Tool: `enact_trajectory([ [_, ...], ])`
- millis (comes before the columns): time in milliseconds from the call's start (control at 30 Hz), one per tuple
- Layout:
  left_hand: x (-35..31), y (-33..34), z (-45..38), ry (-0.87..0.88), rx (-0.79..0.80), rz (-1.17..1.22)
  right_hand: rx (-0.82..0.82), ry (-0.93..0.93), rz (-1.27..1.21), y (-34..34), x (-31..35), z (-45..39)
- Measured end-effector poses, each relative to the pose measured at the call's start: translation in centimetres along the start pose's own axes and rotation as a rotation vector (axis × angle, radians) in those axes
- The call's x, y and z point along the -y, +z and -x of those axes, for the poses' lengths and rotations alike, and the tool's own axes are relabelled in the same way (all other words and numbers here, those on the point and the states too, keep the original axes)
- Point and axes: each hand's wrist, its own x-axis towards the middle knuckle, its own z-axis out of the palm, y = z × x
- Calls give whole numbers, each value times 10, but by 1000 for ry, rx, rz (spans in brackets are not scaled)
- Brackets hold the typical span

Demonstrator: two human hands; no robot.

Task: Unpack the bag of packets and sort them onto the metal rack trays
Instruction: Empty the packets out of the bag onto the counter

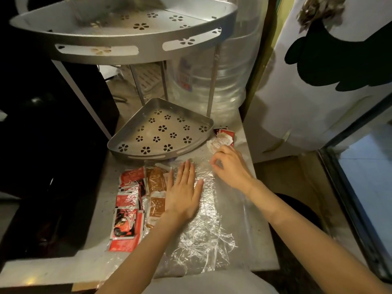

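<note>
- My left hand [184, 193] lies flat, fingers spread, on the clear plastic bag [203, 225].
- My right hand [231, 166], fingers curled, empty, nears packets [222, 139] at one o'clock.
- Red and brown packets [135, 200] lie at nine o'clock; both rack trays [161, 132] are bare, so sorting hasn't begun.

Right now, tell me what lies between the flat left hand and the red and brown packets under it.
The clear crinkled plastic bag does: the left hand presses flat on its film, and the red and brown packets lie beneath that film, at the bag's left side.
</note>
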Motion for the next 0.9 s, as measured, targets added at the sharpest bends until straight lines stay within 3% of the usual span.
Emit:
enact_trajectory([
  [200,0,-4,1,19,4,31,-11,164,-243,-12,-15,8],
  [433,0,-8,3,40,-16,47,-160,399,-512,-18,-36,18],
  [600,-12,-21,22,250,-173,40,-195,467,-665,-16,-38,25],
  [700,-27,-22,43,319,-85,147,-222,526,-810,-13,-35,29],
  [900,-36,-9,65,214,55,194,-244,712,-1108,-15,-3,60],
])
